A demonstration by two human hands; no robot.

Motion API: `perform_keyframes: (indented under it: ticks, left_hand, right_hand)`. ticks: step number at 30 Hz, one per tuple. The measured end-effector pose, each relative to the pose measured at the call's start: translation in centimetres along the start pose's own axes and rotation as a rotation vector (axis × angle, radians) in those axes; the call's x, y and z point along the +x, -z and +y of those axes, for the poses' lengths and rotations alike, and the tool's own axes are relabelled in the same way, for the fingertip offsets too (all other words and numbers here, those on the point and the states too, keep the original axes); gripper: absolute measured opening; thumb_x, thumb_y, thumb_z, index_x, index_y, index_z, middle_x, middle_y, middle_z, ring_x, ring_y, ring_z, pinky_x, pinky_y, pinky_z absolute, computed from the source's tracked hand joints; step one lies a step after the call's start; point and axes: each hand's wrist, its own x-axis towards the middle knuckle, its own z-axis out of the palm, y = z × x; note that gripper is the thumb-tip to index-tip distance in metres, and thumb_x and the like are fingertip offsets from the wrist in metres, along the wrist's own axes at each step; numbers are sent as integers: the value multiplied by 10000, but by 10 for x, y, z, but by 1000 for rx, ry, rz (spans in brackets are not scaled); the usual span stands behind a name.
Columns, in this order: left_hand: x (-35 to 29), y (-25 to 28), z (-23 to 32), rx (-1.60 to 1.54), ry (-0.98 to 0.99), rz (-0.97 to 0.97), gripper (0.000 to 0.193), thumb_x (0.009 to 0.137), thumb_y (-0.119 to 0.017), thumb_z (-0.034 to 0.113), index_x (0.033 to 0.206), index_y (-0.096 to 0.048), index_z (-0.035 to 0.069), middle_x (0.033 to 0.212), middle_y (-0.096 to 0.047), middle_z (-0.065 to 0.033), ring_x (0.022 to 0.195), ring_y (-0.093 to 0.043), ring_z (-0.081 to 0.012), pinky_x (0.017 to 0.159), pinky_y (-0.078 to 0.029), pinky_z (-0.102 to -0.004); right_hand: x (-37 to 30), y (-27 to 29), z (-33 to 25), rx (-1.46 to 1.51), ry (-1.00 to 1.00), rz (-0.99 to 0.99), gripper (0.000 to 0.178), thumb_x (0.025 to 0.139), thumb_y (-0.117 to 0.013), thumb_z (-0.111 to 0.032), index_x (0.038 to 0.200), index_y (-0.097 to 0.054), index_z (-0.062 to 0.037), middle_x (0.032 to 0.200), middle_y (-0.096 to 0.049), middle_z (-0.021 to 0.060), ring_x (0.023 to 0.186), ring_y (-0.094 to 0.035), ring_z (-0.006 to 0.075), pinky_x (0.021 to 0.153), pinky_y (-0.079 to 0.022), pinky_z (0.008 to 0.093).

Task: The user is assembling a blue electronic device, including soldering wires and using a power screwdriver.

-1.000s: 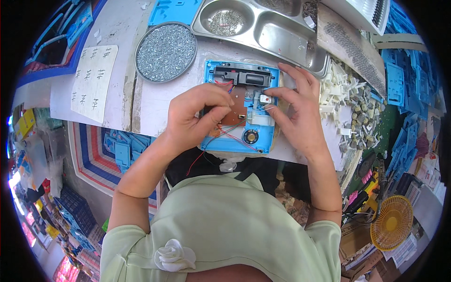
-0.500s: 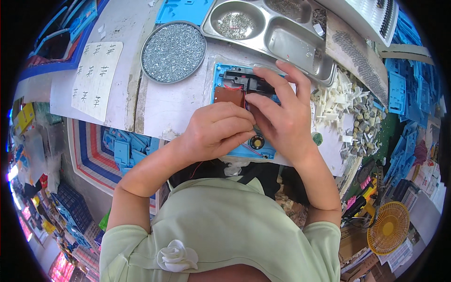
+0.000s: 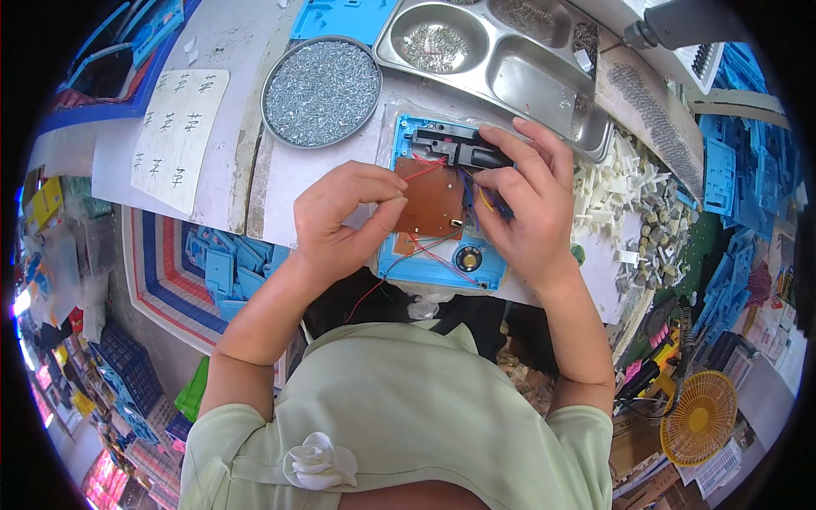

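Note:
A light-blue plastic casing (image 3: 484,275) lies open in front of me. In it are a brown circuit board (image 3: 432,202), a black plastic module (image 3: 450,147) along the far side and a small round speaker (image 3: 467,258) near the front. My left hand (image 3: 347,212) is at the board's left edge, thumb and forefinger closing on a red wire (image 3: 425,171). My right hand (image 3: 529,200) curls over the right side, its thumb and forefinger around blue and yellow wires (image 3: 484,200), other fingers spread by the module. The right fingertips partly hide these wires. More thin wires trail over the front edge.
A round tray of small screws (image 3: 321,92) and a steel compartment tray (image 3: 531,81) stand beyond the casing. White and grey plastic parts (image 3: 608,187) are heaped at right. A marked paper sheet (image 3: 180,140) lies left. A yellow fan (image 3: 699,418) is at lower right.
My left hand has moved left off the middle of the casing, uncovering the board and taking the red wire. My right hand stays on the right side, shifted slightly.

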Motion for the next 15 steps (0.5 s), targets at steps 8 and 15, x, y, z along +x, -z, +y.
perform_keyframes:
  ticks: [8, 15]
  left_hand:
    - [35, -19, 36, 346, -167, -83, 247, 718, -760, 12, 946, -721, 99, 956, -634, -48, 852, -608, -239, 793, -454, -383]
    - [67, -35, 16, 286, -327, -248, 265, 693, -828, 121, 948, -756, 128, 929, -618, -15, 864, -585, -224, 805, -406, -373]
  right_hand:
    - [-4, 1, 0, 27, -34, 24, 211, 676, -790, -34, 862, -696, -71, 1235, -682, 107, 1230, -535, 376, 971, -489, 459]
    - [-12, 4, 4, 79, -98, 102, 195, 693, -789, -66, 870, -710, -83, 1236, -677, 100, 1212, -527, 364, 1005, -448, 461]
